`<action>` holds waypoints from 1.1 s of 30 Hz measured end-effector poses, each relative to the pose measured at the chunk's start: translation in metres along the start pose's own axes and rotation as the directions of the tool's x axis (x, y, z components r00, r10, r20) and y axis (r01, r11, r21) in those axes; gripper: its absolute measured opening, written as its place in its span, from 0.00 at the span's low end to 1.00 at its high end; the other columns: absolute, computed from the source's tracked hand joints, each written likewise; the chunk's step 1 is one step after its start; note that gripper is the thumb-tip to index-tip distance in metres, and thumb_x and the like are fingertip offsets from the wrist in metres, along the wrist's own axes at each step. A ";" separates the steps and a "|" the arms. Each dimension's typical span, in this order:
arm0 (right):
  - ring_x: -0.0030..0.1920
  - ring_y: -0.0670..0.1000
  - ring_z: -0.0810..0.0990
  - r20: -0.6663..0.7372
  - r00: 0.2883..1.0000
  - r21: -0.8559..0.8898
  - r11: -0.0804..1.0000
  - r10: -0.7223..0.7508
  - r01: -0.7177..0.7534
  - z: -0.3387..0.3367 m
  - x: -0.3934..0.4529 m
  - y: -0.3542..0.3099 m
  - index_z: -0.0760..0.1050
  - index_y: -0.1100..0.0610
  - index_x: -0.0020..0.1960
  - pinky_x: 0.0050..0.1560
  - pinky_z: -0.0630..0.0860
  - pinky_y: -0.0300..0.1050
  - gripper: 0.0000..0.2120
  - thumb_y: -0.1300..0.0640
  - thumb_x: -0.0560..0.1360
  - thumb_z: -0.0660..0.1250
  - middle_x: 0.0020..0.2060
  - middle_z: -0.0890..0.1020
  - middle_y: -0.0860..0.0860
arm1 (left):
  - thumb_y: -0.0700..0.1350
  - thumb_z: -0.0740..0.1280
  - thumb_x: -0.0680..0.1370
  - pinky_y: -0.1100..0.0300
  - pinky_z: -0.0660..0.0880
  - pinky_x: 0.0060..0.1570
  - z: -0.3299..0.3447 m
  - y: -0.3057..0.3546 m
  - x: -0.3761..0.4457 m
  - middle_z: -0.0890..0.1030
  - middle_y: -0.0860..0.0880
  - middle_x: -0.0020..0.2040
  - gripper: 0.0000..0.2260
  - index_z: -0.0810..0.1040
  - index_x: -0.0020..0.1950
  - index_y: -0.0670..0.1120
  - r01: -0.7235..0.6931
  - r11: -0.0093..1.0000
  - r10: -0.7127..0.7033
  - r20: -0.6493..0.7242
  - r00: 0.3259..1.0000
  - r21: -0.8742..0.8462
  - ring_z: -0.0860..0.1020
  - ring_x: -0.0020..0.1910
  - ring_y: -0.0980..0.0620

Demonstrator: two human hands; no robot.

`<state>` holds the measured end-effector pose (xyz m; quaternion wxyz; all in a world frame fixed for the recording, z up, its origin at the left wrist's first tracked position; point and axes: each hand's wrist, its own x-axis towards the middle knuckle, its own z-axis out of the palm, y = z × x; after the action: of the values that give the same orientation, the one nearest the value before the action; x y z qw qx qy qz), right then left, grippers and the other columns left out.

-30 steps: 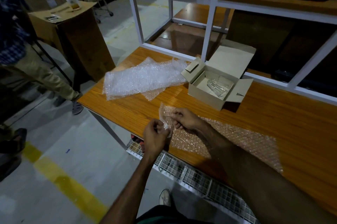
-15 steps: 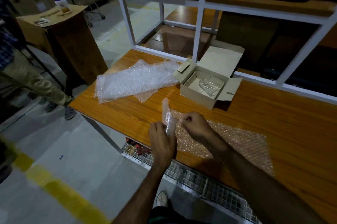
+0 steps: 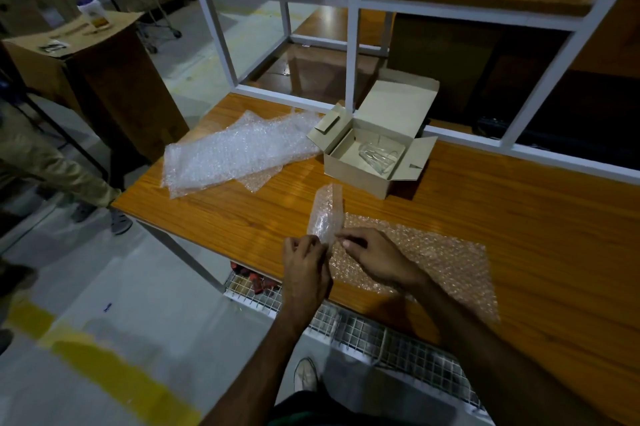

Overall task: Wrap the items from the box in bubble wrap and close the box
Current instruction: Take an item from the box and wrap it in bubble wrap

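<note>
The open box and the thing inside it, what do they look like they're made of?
The box: plain tan cardboard, matte, with folded flaps and a raised lid. The item inside: clear and glossy with bright glints, so glass or hard clear plastic; the dim light leaves that open.

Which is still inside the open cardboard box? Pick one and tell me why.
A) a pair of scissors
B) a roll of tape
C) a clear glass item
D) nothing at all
C: a clear glass item lies unwrapped on the floor of the open cardboard box, while both hands work the bubble wrap sheet nearer the table edge.
</note>
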<state>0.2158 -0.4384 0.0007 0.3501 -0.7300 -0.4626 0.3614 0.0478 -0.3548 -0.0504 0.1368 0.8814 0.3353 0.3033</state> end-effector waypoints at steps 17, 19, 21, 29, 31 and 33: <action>0.32 0.48 0.80 -0.372 0.865 -0.030 0.927 0.337 -0.374 0.022 0.018 -0.001 0.76 0.49 0.34 0.44 0.75 0.46 0.28 0.24 0.70 0.67 0.29 0.80 0.44 | 0.34 0.72 0.78 0.53 0.79 0.51 -0.015 0.010 0.010 0.77 0.49 0.57 0.11 0.80 0.60 0.41 0.254 0.923 -0.292 -0.096 0.952 -0.291 0.75 0.55 0.51; 0.28 0.48 0.76 -0.382 0.863 -0.014 0.932 0.329 -0.362 0.020 0.014 0.000 0.76 0.51 0.35 0.36 0.71 0.42 0.27 0.27 0.71 0.70 0.27 0.78 0.45 | 0.45 0.75 0.79 0.52 0.77 0.57 -0.017 0.007 0.020 0.78 0.53 0.60 0.14 0.82 0.64 0.46 0.372 0.900 -0.376 0.029 0.926 -0.226 0.76 0.60 0.51; 0.28 0.48 0.75 -0.393 0.864 -0.021 0.937 0.314 -0.350 0.020 0.011 0.002 0.76 0.51 0.35 0.34 0.70 0.41 0.26 0.29 0.73 0.70 0.27 0.77 0.45 | 0.55 0.74 0.78 0.49 0.79 0.59 -0.017 0.003 0.028 0.83 0.52 0.61 0.21 0.82 0.67 0.46 0.437 0.888 -0.409 0.192 0.892 -0.141 0.80 0.60 0.50; 0.37 0.45 0.83 -0.331 0.926 -0.050 0.977 0.181 -0.208 0.014 -0.011 0.013 0.81 0.47 0.45 0.39 0.80 0.48 0.09 0.44 0.79 0.72 0.38 0.84 0.43 | 0.65 0.72 0.72 0.42 0.78 0.60 -0.011 0.017 0.030 0.84 0.55 0.51 0.19 0.79 0.56 0.55 0.461 0.877 -0.405 0.307 0.861 -0.135 0.81 0.49 0.53; 0.42 0.41 0.82 -0.317 0.942 -0.131 0.980 0.105 -0.153 0.009 -0.022 0.022 0.82 0.47 0.48 0.44 0.80 0.46 0.04 0.49 0.80 0.71 0.42 0.84 0.41 | 0.61 0.74 0.69 0.51 0.76 0.49 -0.009 0.029 0.026 0.79 0.55 0.46 0.17 0.74 0.51 0.55 0.437 0.884 -0.389 0.258 0.885 -0.165 0.78 0.46 0.52; 0.47 0.41 0.81 -0.317 0.946 -0.189 0.973 0.063 -0.128 0.004 -0.034 0.031 0.84 0.48 0.54 0.50 0.79 0.44 0.04 0.53 0.81 0.71 0.49 0.85 0.42 | 0.52 0.78 0.70 0.55 0.70 0.40 -0.005 0.040 0.021 0.75 0.51 0.45 0.17 0.72 0.50 0.50 0.389 0.898 -0.344 0.224 0.912 -0.206 0.74 0.44 0.50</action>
<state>0.2155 -0.4792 -0.0209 0.3220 -0.8317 -0.4012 0.2090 0.0780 -0.3701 -0.0196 0.3301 0.8021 0.4416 0.2294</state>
